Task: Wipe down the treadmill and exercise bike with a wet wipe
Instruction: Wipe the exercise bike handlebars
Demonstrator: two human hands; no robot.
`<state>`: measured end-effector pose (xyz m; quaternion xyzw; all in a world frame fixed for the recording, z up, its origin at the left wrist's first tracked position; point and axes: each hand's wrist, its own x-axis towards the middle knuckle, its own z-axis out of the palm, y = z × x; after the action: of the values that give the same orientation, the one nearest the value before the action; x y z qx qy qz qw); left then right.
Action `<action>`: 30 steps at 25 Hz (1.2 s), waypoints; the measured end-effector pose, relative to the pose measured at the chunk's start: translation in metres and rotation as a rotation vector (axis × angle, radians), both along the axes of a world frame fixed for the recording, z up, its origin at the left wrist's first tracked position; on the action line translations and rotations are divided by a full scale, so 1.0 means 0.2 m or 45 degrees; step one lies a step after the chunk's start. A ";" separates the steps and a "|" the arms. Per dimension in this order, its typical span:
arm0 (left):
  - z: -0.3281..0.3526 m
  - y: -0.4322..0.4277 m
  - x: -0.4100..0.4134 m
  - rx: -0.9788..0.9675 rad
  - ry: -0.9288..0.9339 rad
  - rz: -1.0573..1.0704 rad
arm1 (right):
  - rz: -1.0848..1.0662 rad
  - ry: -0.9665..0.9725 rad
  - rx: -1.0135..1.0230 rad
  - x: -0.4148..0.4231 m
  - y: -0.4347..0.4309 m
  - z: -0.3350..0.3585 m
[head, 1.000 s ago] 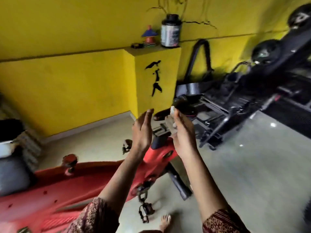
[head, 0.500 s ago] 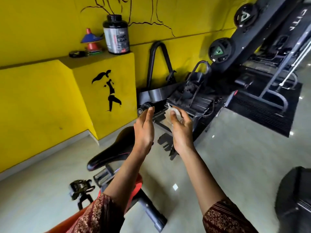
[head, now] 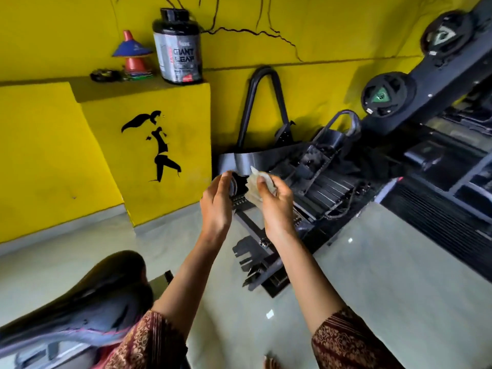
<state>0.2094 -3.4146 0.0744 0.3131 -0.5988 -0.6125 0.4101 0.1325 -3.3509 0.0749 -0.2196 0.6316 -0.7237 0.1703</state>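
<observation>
My right hand [head: 274, 202] pinches a crumpled white wet wipe [head: 255, 186] in mid-air, fingers curled round it. Just left of it, my left hand [head: 217, 202] is raised with straight fingers, palm facing the wipe, holding nothing. The exercise bike's black saddle [head: 87, 302] sits at the lower left, below my left forearm. The black treadmill [head: 439, 209] lies at the right, its dark belt and frame running toward the upper right.
A yellow ledge [head: 143, 123] juts from the yellow wall, carrying a supplement tub [head: 177, 49] and stacked cones [head: 133, 54]. Folded black gym frames [head: 306, 177] lie on the pale floor behind my hands. Weight plates [head: 383, 94] hang on a slanted bar at upper right.
The view swung right and up from the red bike frame to the saddle, ledge and treadmill. Both hands stayed raised together, the right one still holding the wipe.
</observation>
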 end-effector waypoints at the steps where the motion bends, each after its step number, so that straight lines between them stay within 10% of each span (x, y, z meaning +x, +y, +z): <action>1: 0.01 -0.04 -0.07 0.016 0.015 0.068 | 0.059 0.016 0.014 -0.09 -0.05 0.03; 30: 0.03 -1.95 0.52 0.080 -0.046 1.745 | 1.690 -0.068 0.119 0.67 -2.69 -0.03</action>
<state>0.3126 -3.8056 0.0806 0.6433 -0.2542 -0.2265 0.6857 0.2657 -3.8882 0.0683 -0.5363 0.3886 -0.4423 0.6048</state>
